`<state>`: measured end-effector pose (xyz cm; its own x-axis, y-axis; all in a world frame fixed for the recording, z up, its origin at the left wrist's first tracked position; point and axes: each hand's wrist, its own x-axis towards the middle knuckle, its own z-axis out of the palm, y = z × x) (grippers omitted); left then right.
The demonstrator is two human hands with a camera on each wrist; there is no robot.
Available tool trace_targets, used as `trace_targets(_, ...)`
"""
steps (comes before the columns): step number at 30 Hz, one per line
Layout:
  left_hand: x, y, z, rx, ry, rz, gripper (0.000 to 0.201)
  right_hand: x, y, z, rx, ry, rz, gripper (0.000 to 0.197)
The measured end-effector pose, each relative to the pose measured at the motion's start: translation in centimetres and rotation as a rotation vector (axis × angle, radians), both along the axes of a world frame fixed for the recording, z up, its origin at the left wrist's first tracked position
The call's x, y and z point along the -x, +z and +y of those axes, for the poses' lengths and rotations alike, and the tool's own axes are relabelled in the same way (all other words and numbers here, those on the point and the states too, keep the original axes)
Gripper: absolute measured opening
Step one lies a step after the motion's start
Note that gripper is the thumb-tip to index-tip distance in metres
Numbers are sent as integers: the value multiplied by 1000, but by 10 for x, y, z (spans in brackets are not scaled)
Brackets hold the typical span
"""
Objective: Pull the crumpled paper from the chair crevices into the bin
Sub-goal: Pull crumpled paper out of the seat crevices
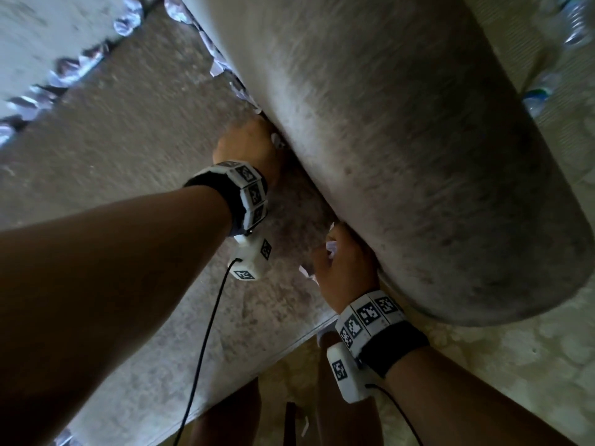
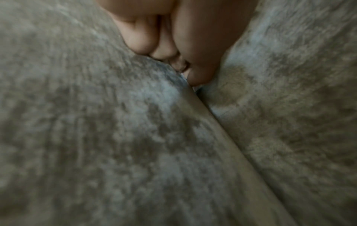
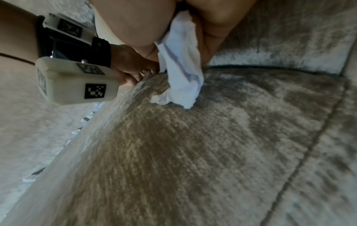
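Observation:
In the head view both hands work the crevice between the grey seat cushion [image 1: 135, 175] and the round armrest [image 1: 418, 149]. My left hand [image 1: 249, 146] has its fingers curled into the gap and pinches a small white scrap of paper [image 1: 277, 140]; its fingertips [image 2: 195, 75] are wedged in the seam. Nearer to me, my right hand [image 1: 346, 265] grips a wad of crumpled paper [image 3: 181, 64], bits of which poke out of the fist [image 1: 331, 247]. More crumpled paper [image 1: 222, 64] lines the armrest crevice further up. No bin is in view.
Another row of crumpled paper [image 1: 67, 70] fills the crevice along the chair back at upper left. Plastic bottles [image 1: 576, 24] lie on the patterned floor [image 1: 515, 365] beyond the armrest. My legs show below the seat's front edge [image 1: 289, 346].

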<state>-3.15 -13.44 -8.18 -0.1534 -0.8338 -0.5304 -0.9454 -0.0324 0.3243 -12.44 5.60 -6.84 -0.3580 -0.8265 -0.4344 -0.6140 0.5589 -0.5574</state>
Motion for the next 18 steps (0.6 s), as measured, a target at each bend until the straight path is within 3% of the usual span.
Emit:
trace_targets(5,-8,-8,6,81,-88,60,33,-2,-1,-3,-34,-11,-21,11)
trace_targets(8,-7,-8,7,79,-85,64,34,-3,-3,-6,-54,-19,-46,39)
trace_targets(10,-6,-6,6,52,-53,72,33,-5,-4,-9,-46,-33,-51,48)
trace_targets(14,-3,-5,9,24,11,100,34,-7,-6,-13,-26,-72,-67,25)
trace_targets(18,-1,-8,18,3,68,262,41,-8,-1,-15,-43,-102,-83,10)
